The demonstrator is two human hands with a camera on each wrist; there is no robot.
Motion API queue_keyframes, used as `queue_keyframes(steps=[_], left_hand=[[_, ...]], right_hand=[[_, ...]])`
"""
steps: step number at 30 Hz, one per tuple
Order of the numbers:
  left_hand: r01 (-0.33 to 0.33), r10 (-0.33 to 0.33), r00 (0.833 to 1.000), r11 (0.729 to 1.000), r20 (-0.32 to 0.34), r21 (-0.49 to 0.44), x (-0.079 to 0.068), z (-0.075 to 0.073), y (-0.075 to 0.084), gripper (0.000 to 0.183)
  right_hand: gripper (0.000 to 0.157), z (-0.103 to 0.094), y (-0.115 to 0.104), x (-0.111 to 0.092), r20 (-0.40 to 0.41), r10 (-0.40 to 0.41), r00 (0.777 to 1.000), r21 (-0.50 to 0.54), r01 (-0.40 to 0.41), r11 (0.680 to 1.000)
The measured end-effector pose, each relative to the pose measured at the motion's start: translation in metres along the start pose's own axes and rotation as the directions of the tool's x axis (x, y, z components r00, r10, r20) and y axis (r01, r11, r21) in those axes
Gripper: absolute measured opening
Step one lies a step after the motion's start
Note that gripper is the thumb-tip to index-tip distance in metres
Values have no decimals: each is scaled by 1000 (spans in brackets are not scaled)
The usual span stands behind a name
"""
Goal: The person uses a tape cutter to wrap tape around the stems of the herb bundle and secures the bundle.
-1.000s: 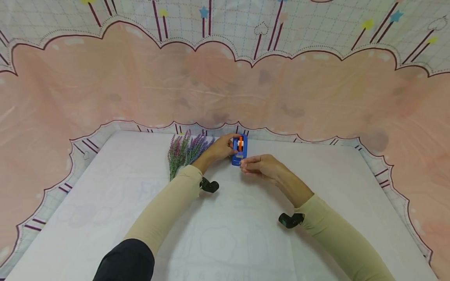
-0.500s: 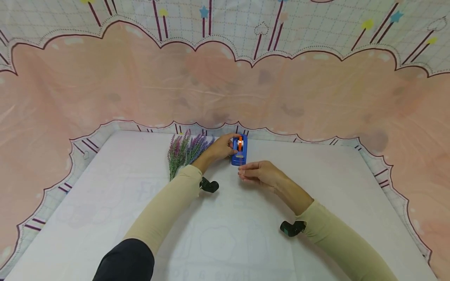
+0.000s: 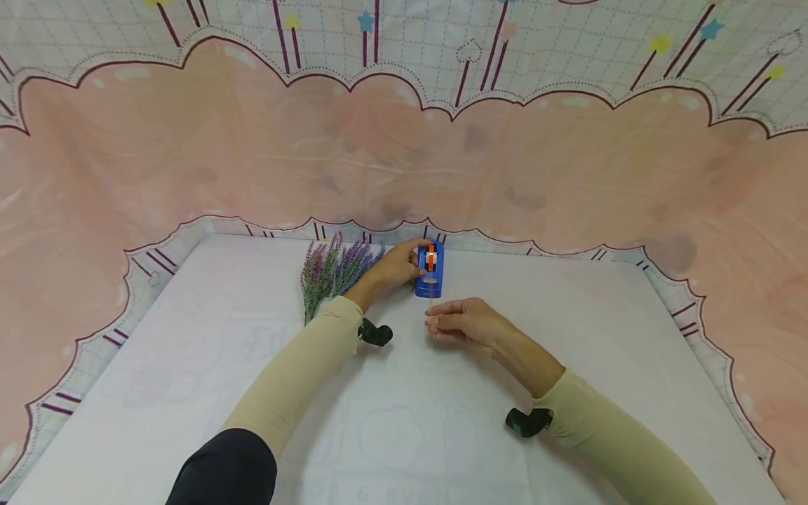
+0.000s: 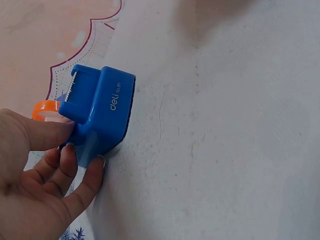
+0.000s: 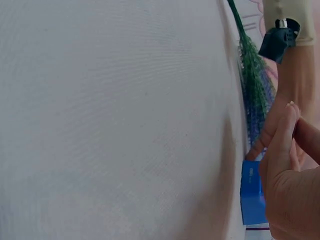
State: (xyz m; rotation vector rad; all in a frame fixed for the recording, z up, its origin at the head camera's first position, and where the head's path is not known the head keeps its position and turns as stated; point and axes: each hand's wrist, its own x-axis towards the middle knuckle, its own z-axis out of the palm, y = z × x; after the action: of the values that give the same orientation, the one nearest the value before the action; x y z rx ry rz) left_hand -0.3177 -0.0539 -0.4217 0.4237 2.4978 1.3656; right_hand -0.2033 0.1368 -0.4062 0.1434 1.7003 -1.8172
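My left hand (image 3: 395, 264) is gripping a blue tape dispenser (image 4: 106, 110) at twelve o'clock on the white tabletop (image 3: 568, 322), fingers curling round its side. Toward the dispenser's five o'clock, my right hand (image 3: 467, 324) is pinching a clear tape strip (image 3: 431, 303), thumb and fingertips pressing together. Purple flower sprigs (image 3: 328, 275) are lying at my left hand's nine o'clock; a peach patterned backdrop (image 3: 404, 161) is spanning ten to two.

right fingers (image 3: 449, 321) | drawn back from tape dispenser (image 3: 437, 273) | (now just apart)
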Motion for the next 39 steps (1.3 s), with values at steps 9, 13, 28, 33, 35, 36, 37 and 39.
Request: queue_keyframes(steps=[9, 13, 28, 33, 35, 36, 37, 39], left_hand=[[2, -2, 1000, 1000, 5, 5, 0, 0, 0, 66], [1, -1, 1000, 1000, 3, 5, 0, 0, 0, 66], [-3, 3, 1000, 1000, 8, 17, -13, -10, 4, 62], [-62, 62, 997, 998, 34, 5, -31, -33, 8, 51], [-75, 74, 997, 997, 35, 19, -39, -43, 10, 49], [-80, 79, 996, 997, 40, 14, -43, -48, 11, 48], [-87, 86, 995, 996, 41, 23, -48, -52, 11, 47], [-91, 89, 995, 995, 33, 42, -56, -60, 12, 46]], right_hand=[[33, -1, 7, -5, -9, 11, 1000, -46, -12, 999], [32, 2, 9, -7, -9, 20, 1000, -59, -21, 998], [32, 4, 11, -10, 10, 26, 1000, -64, -26, 998], [32, 3, 9, -11, 17, 25, 1000, -95, -23, 995], [33, 3, 8, -11, 22, 24, 999, -102, -22, 995], [33, 2, 8, -11, 21, 26, 999, -101, -24, 995], [33, 2, 8, -12, 22, 29, 999, -100, -26, 995], [33, 2, 8, -12, 22, 28, 999, -97, -26, 995]])
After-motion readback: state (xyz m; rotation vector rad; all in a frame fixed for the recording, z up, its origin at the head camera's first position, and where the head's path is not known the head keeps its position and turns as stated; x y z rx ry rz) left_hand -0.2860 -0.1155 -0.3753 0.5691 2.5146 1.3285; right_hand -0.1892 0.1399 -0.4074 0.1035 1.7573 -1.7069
